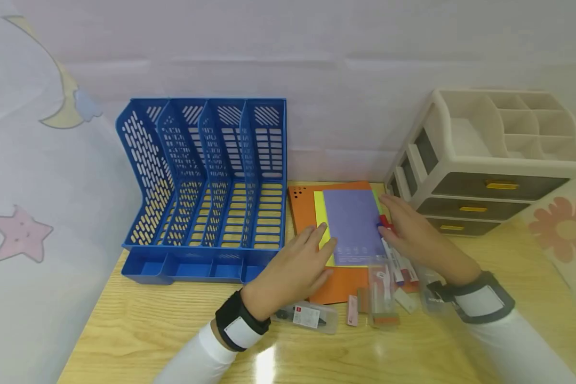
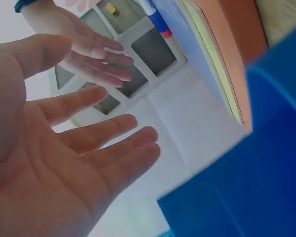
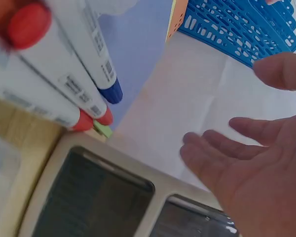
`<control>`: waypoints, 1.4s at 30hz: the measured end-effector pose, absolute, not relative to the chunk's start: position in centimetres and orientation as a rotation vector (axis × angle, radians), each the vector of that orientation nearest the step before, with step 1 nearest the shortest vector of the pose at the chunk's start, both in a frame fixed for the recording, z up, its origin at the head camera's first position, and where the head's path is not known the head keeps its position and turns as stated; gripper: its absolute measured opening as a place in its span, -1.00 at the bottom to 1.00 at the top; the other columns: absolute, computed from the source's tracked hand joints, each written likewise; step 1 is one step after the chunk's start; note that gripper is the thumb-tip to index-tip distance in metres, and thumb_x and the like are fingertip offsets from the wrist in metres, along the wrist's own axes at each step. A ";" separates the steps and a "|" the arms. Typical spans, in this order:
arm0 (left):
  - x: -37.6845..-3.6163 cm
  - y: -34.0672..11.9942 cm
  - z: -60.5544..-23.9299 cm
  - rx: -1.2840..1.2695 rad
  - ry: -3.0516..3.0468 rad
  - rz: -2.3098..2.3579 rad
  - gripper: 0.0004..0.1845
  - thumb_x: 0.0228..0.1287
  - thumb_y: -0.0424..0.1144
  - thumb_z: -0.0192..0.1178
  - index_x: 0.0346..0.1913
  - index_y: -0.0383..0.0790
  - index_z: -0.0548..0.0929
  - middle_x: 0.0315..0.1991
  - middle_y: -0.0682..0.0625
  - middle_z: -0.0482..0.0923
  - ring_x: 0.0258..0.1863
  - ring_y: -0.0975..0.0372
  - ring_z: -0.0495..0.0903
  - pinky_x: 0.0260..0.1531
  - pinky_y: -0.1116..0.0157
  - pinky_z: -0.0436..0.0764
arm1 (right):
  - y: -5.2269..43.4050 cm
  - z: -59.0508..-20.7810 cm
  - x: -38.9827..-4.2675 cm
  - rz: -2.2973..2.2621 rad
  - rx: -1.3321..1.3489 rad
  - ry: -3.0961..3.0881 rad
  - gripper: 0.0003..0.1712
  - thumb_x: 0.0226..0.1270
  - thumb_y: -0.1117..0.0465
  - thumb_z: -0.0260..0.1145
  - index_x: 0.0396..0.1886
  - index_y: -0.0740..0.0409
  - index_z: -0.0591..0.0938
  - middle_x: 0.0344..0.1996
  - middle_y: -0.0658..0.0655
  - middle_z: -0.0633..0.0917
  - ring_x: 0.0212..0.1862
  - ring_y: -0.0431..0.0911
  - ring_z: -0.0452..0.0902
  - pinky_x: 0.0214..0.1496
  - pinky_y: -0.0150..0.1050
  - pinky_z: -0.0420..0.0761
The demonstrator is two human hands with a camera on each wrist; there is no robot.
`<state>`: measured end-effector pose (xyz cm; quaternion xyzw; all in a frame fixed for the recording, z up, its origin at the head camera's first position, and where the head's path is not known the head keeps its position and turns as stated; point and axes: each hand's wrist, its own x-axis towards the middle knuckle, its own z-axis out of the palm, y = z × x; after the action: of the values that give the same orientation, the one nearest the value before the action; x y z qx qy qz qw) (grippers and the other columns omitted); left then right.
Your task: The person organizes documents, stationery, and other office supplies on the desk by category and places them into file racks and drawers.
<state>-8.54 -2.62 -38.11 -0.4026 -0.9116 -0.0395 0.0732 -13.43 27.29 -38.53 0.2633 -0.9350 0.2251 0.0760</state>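
My left hand [image 1: 290, 269] hovers by the left side of a stack of books, fingers spread and holding nothing. My right hand [image 1: 413, 234] is over the stack's right side, near several whiteboard markers [image 1: 392, 261]; its fingers are extended, with nothing in them in the right wrist view. On top of the stack lies a purple notebook [image 1: 355, 224]. Beneath it show a yellow notebook [image 1: 319, 210] and an orange folder or book [image 1: 331, 288] with holes in one corner. Red and blue caps show on the markers [image 3: 64, 74]. The purple notebook's right edge is partly hidden.
A blue file rack [image 1: 225, 256] with four upright slots and front trays stands left. At right is a white drawer organizer [image 1: 461, 160] with yellow handles. In front lie a clear case [image 1: 307, 316], a pink eraser-like block [image 1: 352, 310], a white block [image 1: 405, 300] and a transparent pouch [image 1: 381, 293].
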 end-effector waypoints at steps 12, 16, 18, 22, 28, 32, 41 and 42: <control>-9.5 0.3 -39.0 -1.255 -2.872 -0.079 -0.38 0.50 0.12 0.17 0.46 -0.12 0.44 0.51 -0.24 0.34 0.40 -0.09 0.49 0.34 0.03 0.57 | 26.0 -39.4 -16.4 0.885 0.575 -3.104 -0.13 0.49 0.23 0.25 0.56 0.56 0.06 0.49 0.63 0.20 0.51 0.49 0.15 0.51 0.40 0.21; -9.9 1.4 -39.5 -1.279 -2.884 -0.032 -0.39 0.50 0.11 0.16 0.46 -0.12 0.45 0.52 -0.22 0.33 0.42 -0.09 0.47 0.27 0.04 0.63 | 25.8 -40.2 -17.4 0.863 0.509 -3.171 -0.19 0.51 0.14 0.22 0.51 0.56 0.15 0.32 0.63 0.44 0.24 0.41 0.52 0.28 0.33 0.54; -10.0 1.9 -39.8 -1.298 -2.887 -0.012 -0.40 0.51 0.10 0.15 0.45 -0.13 0.47 0.52 -0.21 0.32 0.44 -0.08 0.44 0.26 0.06 0.64 | 25.7 -40.5 -17.8 0.857 0.490 -3.195 -0.22 0.50 0.13 0.21 0.46 0.59 0.22 0.22 0.62 0.53 0.11 0.38 0.60 0.16 0.30 0.62; -10.1 2.5 -40.2 -1.312 -2.924 0.009 -0.43 0.52 0.07 0.14 0.44 -0.15 0.49 0.53 -0.21 0.31 0.47 -0.08 0.41 0.25 0.05 0.64 | 25.4 -41.0 -18.4 0.845 0.419 -3.276 -0.17 0.51 0.08 0.17 0.47 0.64 0.16 0.30 0.66 0.45 0.26 0.46 0.51 0.26 0.33 0.55; -10.2 2.7 -40.3 -1.303 -2.986 -0.001 -0.53 0.54 -0.01 0.13 0.32 -0.20 0.60 0.41 -0.22 0.46 0.33 -0.05 0.54 0.11 0.09 0.73 | 25.1 -41.2 -19.4 0.764 0.322 -3.382 -0.21 0.50 0.05 0.13 0.35 0.71 0.23 0.07 0.65 0.57 -0.01 0.36 0.65 -0.02 0.15 0.71; -10.3 2.8 -40.2 -1.287 -3.090 -0.030 -0.60 0.55 -0.06 0.11 0.24 -0.22 0.66 0.38 -0.23 0.50 0.26 0.02 0.59 0.08 0.17 0.73 | 25.2 -41.0 -20.0 0.821 0.260 -3.392 -0.51 0.45 0.08 0.12 0.00 0.51 0.41 -0.41 0.27 0.54 -0.55 0.03 0.50 -0.61 -0.17 0.52; -10.6 2.8 -40.4 -1.247 -3.216 -0.107 -0.62 0.53 -0.10 0.14 0.22 -0.21 0.69 0.49 -0.20 0.39 0.42 0.12 0.47 0.16 0.21 0.69 | 25.6 -41.0 -21.6 0.833 0.184 -3.360 -0.67 0.40 0.08 0.12 -0.27 0.32 0.46 -0.45 0.16 0.46 -0.44 0.01 0.43 -0.51 -0.23 0.44; -10.6 2.8 -40.4 -1.248 -3.217 -0.106 -0.62 0.53 -0.10 0.14 0.23 -0.21 0.69 0.49 -0.20 0.38 0.42 0.12 0.47 0.16 0.21 0.69 | 25.7 -40.9 -21.7 0.857 0.182 -3.351 -0.67 0.41 0.09 0.12 -0.29 0.33 0.46 -0.46 0.15 0.45 -0.43 0.00 0.41 -0.49 -0.23 0.42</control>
<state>-10.60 2.75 -40.39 -0.3571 -0.9206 -0.0304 -0.1549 -21.70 25.65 -40.92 0.0518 -0.9550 0.2442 -0.1604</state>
